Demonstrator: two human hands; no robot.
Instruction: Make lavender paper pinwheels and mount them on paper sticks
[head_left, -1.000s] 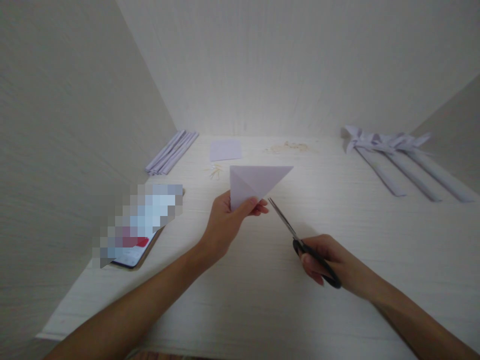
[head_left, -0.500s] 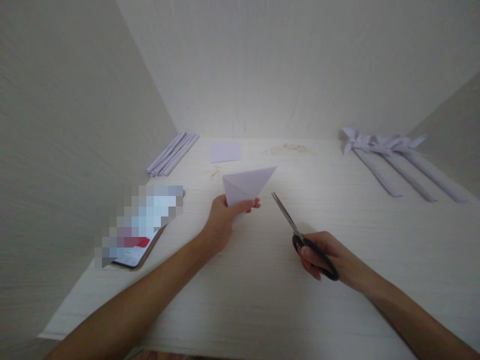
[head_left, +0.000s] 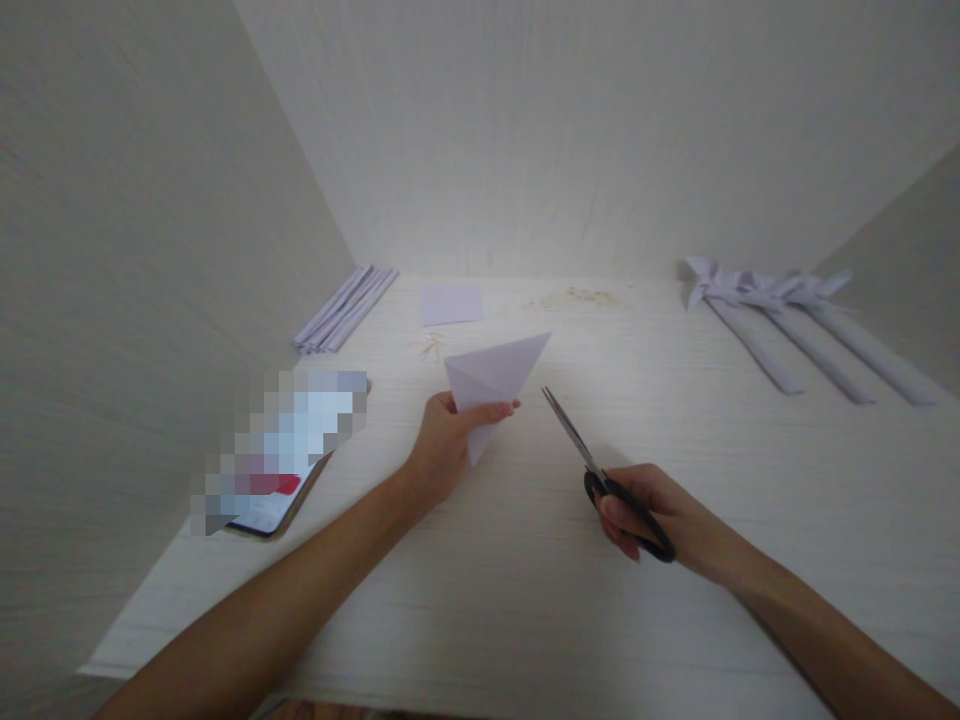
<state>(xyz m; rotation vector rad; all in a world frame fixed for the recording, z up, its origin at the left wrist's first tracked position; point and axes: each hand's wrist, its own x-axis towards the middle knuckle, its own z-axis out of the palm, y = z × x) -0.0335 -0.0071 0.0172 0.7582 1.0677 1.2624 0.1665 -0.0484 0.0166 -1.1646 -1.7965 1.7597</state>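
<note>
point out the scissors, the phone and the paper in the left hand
Scissors (head_left: 588,457), head view: blades, near the handles.
Phone (head_left: 298,445), head view: middle of the screen.
Paper (head_left: 498,380), head view: upper part.

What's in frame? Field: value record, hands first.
left hand: holds folded paper
right hand: holds scissors
blades: tips slightly parted, apart from paper
left side: bundle of rolls; nearer, phone, image pixelated
far middle: square sheet; pale bits in two spots
far right: three topped rolls, side by side
surface: white table
</note>
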